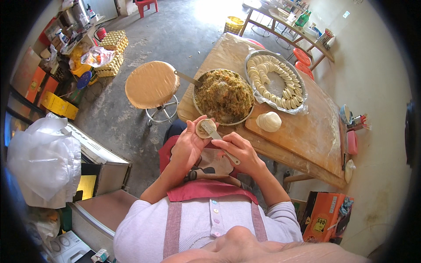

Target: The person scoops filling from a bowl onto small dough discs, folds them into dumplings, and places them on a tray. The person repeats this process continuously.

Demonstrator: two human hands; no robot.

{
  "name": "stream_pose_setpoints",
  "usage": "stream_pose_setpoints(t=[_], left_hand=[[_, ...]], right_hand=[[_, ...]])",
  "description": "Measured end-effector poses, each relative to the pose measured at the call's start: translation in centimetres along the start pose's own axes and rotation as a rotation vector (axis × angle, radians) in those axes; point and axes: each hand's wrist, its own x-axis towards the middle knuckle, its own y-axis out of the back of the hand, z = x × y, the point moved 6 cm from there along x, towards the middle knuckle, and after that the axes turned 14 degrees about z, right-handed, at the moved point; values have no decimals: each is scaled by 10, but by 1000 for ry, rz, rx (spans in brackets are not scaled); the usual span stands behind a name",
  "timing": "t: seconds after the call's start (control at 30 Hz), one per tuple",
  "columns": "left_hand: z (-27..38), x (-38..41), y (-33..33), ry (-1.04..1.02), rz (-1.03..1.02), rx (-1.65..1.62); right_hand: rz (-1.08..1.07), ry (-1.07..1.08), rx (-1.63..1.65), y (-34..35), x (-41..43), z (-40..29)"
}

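Note:
My left hand holds a round dough wrapper on its fingers, with some filling on it. In my right hand is a flat pale spatula, its blade resting on the filling in the wrapper. Just beyond my hands a large metal bowl is heaped with chopped vegetable filling; a metal utensil leans in it at the left. A stack of dough wrappers sits on the wooden board right of the bowl. Behind it, a round tray carries rings of shaped dumplings.
A wooden table with a floured board reaches towards the right wall. A round covered stool stands left of the bowl. Egg trays are stacked beyond it. White plastic bags lie at the left, and an orange box stands below the table.

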Motion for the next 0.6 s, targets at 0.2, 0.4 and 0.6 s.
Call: stream_pose_setpoints(t=[0.2,0.4,0.6], left_hand=[[-1,3,3,29,26,-27],[5,6,1,43,30,-64],[7,5,-1,47,41,-118]], right_hand=[[-16,-7,-17,4,1,-4],[-61,40,-17,-11,-17,2],[-3,-40,-42,-11,-22,7]])
